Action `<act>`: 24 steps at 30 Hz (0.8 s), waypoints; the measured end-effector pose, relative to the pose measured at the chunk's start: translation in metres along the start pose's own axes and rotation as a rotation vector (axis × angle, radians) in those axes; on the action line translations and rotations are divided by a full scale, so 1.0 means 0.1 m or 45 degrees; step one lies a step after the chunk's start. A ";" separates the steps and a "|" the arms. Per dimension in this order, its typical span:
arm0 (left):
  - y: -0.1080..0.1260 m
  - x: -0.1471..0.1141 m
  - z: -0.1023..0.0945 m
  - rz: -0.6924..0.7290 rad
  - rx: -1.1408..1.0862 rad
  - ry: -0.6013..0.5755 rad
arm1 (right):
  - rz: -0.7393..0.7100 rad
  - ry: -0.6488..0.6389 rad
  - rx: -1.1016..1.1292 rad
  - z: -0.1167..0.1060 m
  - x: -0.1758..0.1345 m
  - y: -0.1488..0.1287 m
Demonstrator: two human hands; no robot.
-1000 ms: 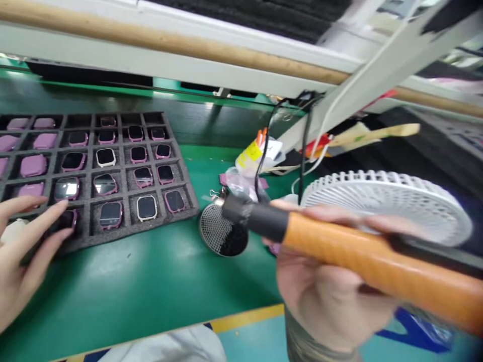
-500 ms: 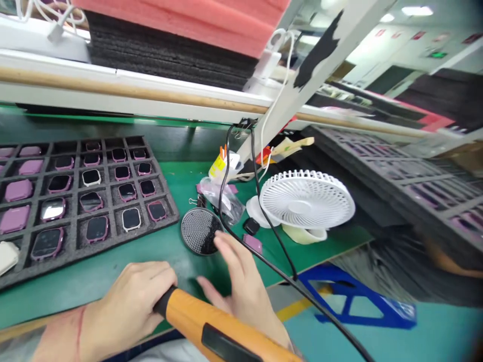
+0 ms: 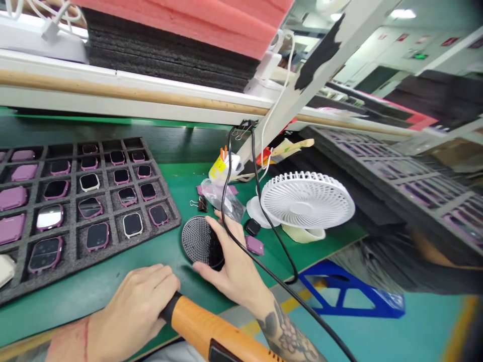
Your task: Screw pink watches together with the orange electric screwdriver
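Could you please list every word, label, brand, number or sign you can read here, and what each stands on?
Nothing is legible.
Yellow label on the cup: too small and blurred.
Green lit sign in the background: too blurred.
Red signs in the background: too small and blurred.
Orange tool: no readable text visible.

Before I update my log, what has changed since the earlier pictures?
The orange tool passed from the right hand to the left hand, which withdrew from the tray. The right hand now grasps the round dish, slightly farther from the binder clip. The tray and white fan stayed put.
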State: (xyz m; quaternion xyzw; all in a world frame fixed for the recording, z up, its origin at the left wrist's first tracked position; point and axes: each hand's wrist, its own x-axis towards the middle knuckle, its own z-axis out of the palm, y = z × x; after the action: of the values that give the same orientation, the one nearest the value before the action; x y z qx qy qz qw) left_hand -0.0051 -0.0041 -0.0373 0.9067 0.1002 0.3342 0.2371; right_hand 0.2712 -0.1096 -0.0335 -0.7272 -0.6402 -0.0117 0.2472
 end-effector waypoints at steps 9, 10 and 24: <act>0.01 0.04 -0.07 0.051 -0.022 0.060 | 0.010 -0.017 -0.199 0.13 0.67 -0.05; 0.01 0.04 -0.06 0.054 -0.021 0.065 | 0.006 0.000 -0.191 0.12 0.65 -0.06; 0.02 0.06 0.00 0.032 -0.073 0.121 | 0.154 0.331 -0.226 -0.12 0.34 0.48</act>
State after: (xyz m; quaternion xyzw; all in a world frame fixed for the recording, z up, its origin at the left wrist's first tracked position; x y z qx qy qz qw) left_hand -0.0002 -0.0044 -0.0330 0.8839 0.0902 0.3824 0.2538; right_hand 0.3256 -0.0851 -0.0278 -0.7757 -0.5545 -0.1473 0.2628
